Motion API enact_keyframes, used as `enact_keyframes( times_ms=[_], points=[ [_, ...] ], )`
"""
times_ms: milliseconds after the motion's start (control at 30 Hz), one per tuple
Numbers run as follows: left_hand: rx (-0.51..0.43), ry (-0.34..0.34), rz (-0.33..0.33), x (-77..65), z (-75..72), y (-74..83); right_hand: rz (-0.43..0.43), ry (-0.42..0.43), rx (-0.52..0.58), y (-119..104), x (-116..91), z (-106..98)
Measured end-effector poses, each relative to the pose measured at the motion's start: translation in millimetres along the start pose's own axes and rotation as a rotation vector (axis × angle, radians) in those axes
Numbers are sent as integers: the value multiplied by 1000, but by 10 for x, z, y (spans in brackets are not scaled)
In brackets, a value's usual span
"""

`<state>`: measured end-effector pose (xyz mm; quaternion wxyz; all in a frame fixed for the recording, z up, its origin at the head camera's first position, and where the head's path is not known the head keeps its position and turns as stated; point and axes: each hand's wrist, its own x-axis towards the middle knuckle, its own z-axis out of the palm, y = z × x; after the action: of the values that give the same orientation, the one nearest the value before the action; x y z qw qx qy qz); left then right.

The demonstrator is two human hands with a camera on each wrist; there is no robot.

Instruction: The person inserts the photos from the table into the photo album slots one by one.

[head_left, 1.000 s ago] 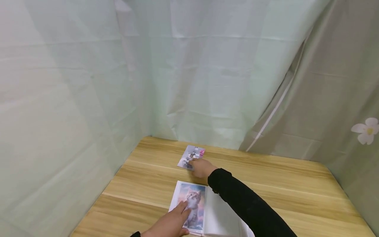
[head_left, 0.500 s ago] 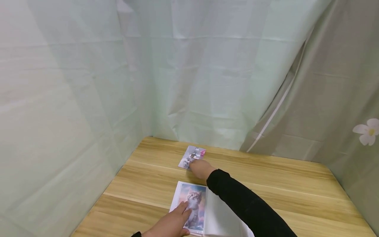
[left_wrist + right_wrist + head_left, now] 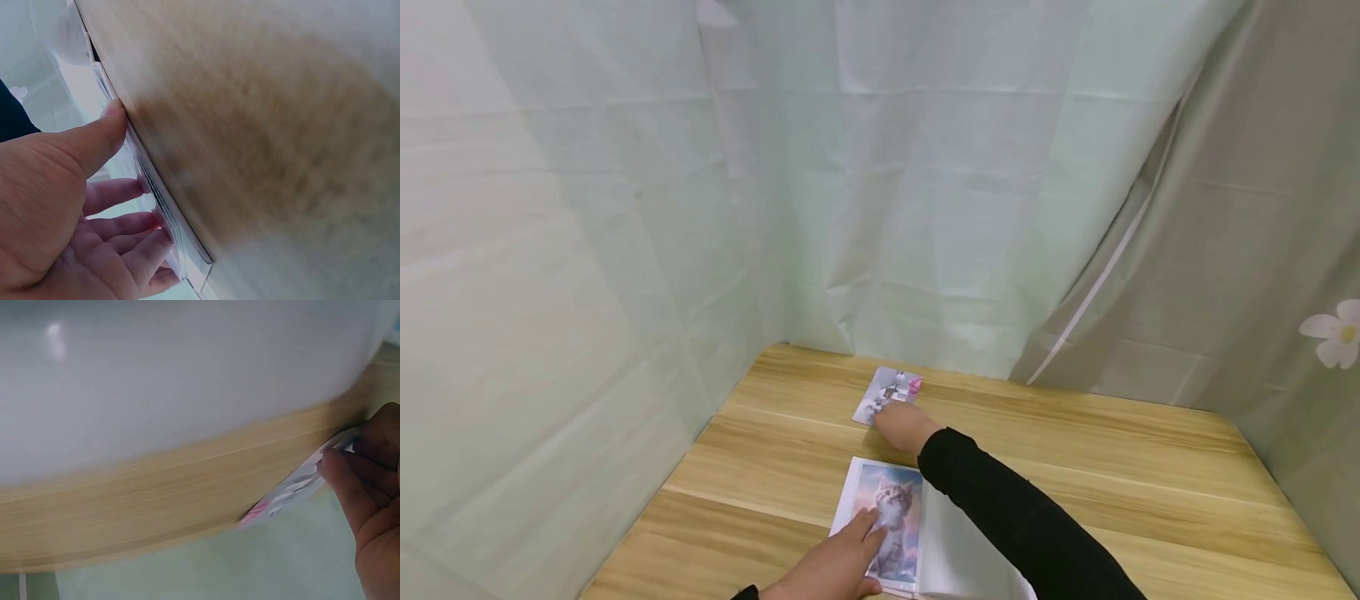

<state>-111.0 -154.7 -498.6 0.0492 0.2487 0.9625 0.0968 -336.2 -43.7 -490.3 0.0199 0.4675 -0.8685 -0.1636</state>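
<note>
In the head view, a photo album [image 3: 958, 542] lies spread on the wooden table, with a kitten picture [image 3: 891, 525] on its left page. My left hand [image 3: 835, 558] rests on that page, fingers extended; the left wrist view has its thumb [image 3: 103, 137] at the album's edge. Beyond the album lies a loose photo print [image 3: 883, 387], greyish with a pink patch. My right hand [image 3: 906, 427] is at its near corner. From the right wrist, thumb and fingers pinch the end of the print [image 3: 294, 487], which curves up a little there. The black-sleeved right forearm hides part of the right page.
The wooden table [image 3: 737, 467] runs back to pale curtains [image 3: 925, 208] that hang behind and on the left. A darker curtain with a white flower [image 3: 1333, 333] borders it on the right.
The right hand has shifted slightly left at the print's near corner, its fingers drawn closer in. The left hand and album have stayed put.
</note>
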Motion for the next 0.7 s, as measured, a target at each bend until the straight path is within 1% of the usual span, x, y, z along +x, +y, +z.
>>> enact_keyframes(
  times_ms=[200, 367, 467, 567, 700],
  points=[
    [-2, -1, -7, 6, 2, 12, -26, 53, -56, 0, 10, 16],
    [7, -6, 20, 35, 11, 9, -24, 103, -39, 76, -68, 27],
    [10, 9, 44, 45, 37, 18, -32, 128, -35, 139, -196, 17],
    [-2, 29, 57, 40, 51, 19, -51, 141, -42, 209, -373, -6],
    [-2, 49, 71, 13, 33, 6, -29, 132, 2, 323, -636, -18]
  ],
)
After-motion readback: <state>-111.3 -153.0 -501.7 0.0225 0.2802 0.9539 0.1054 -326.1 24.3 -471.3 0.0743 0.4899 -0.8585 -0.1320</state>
